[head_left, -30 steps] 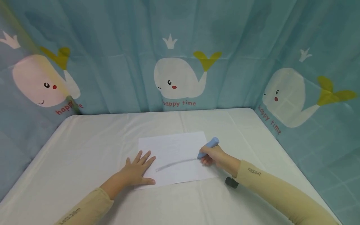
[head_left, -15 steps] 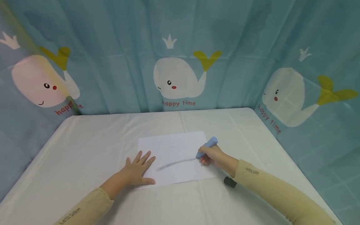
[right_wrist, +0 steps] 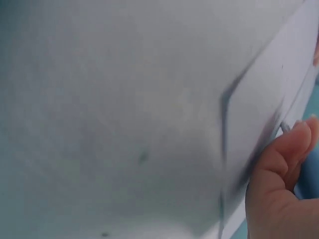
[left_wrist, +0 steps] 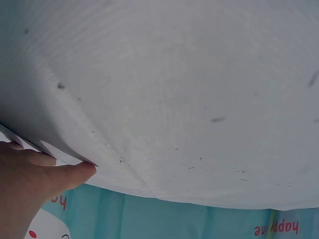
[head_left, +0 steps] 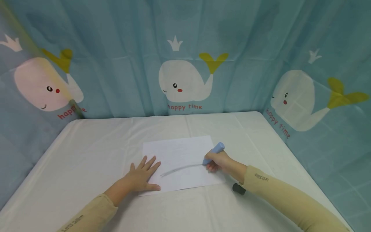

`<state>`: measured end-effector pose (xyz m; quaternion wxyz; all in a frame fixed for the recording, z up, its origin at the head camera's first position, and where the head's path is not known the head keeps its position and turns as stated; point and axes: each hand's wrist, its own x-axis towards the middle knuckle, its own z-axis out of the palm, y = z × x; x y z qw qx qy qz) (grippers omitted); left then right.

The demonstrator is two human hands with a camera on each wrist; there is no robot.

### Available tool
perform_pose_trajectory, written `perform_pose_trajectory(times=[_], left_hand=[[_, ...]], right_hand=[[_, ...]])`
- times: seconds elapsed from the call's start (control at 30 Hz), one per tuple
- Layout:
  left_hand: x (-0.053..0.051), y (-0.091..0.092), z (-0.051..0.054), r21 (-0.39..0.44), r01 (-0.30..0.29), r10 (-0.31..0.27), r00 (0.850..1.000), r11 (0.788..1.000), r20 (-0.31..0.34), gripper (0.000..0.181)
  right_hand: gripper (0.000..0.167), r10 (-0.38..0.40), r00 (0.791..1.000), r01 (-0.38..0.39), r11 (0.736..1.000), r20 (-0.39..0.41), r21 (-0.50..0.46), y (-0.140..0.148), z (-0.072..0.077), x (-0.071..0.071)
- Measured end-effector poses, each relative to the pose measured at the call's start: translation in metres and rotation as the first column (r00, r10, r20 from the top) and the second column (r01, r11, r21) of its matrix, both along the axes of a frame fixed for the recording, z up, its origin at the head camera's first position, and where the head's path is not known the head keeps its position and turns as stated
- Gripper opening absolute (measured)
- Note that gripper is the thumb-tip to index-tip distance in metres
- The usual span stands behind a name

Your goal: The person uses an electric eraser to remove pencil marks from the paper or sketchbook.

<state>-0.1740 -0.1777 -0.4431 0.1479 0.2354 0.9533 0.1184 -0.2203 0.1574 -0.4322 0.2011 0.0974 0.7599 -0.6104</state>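
A white sheet of paper (head_left: 179, 149) lies on the table, with a long grey streak (head_left: 181, 168) drawn across it. My left hand (head_left: 140, 177) rests flat with spread fingers on the paper's left edge. Over the paper's right side, my right hand (head_left: 221, 161) grips a thick light-blue marker (head_left: 215, 149), tilted, its tip at the right end of the streak. The right wrist view shows the marker (right_wrist: 308, 174) partly behind the thumb, its tip at the paper (right_wrist: 259, 104). Beside the right forearm lies a black cap-like cylinder (head_left: 239, 189), partly hidden by the sleeve.
A white cloth covers the table (head_left: 101, 145). Light-blue curtains (head_left: 124, 64) with printed whales hang along the back and both sides, close to the table's edges. Beige sleeves (head_left: 287, 196) cover both forearms.
The right hand and marker shift only slightly, a little left and then back down, staying at the streak's right end. The left hand holds its place on the paper.
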Motion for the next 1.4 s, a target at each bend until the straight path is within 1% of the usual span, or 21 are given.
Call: perform_pose_trajectory(times=[0.1,0.27,0.4,0.43,0.6,0.73,0.87,1.2,1.4], left_hand=[[-0.0001,-0.0001,-0.0006,0.001,0.004,-0.004,1.0,1.0,-0.001,0.099],[0.0002,0.0006,-0.0012,0.0,0.001,-0.001,1.0,1.0,-0.005,0.1],[0.0003,0.0009,-0.002,-0.003,-0.001,0.001,1.0,1.0,-0.003,0.1],[0.0004,0.0009,-0.0019,-0.001,-0.002,0.002,1.0,1.0,-0.001,0.1],[0.0008,0.0009,-0.0012,0.004,0.005,-0.005,1.0,1.0,0.006,0.1],[-0.0003,0.0008,-0.0022,-0.002,0.013,-0.013,1.0,1.0,-0.003,0.1],[-0.0014,0.0,-0.0029,-0.012,0.012,-0.012,1.0,1.0,-0.005,0.101],[-0.0002,-0.0009,-0.002,-0.008,0.014,-0.014,1.0,1.0,-0.011,0.1],[0.0001,-0.0004,-0.0008,-0.008,0.014,-0.014,1.0,1.0,-0.001,0.1]], right_hand=[[0.018,0.008,1.0,-0.008,1.0,0.003,0.008,-0.0001,-0.0003,-0.0002],[0.016,-0.01,1.0,0.01,1.0,-0.001,0.02,-0.0026,0.0005,-0.0001],[0.021,-0.035,0.999,0.036,0.999,-0.017,0.014,-0.0037,0.0024,0.0004],[0.022,-0.033,0.999,0.033,0.999,-0.019,0.017,-0.0038,0.0026,0.0002],[0.02,0.026,1.0,-0.025,1.0,-0.014,0.018,-0.0048,0.0024,0.0023],[0.018,0.007,1.0,-0.007,1.0,-0.015,0.01,-0.0046,0.0014,0.0016],[0.018,0.025,1.0,-0.025,1.0,-0.005,0.018,-0.0051,0.0018,0.0017],[0.018,0.019,1.0,-0.019,1.0,-0.005,0.0,-0.0081,0.0015,0.0015],[0.016,0.016,1.0,-0.016,1.0,-0.007,-0.011,-0.0085,0.0,0.0011]])
